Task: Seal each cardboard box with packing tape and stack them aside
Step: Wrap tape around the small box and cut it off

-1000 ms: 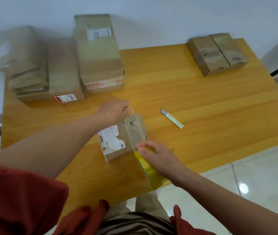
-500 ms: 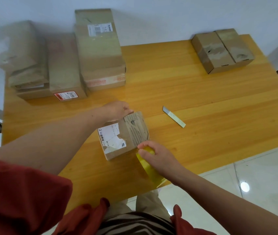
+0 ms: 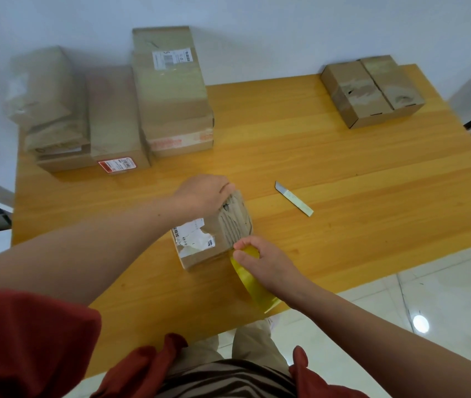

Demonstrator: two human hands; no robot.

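Left hand (image 3: pixel 202 193) grips box (image 3: pixel 219 228) | right hand (image 3: pixel 267 264) grips yellow tape roll (image 3: pixel 253 287) | label (image 3: pixel 194 239) torn, unreadable

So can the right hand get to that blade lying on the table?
Probably yes: bare table lies between the right hand and the blade, nothing blocking. But it is gripping the yellow tape roll, so it would need freeing.

The scene is being lit brightly and evenly. A spot of glare is being thrown back by the floor (image 3: pixel 420 323). The far-left boxes (image 3: pixel 44 93) are being blurred, and straight edges are being bowed.
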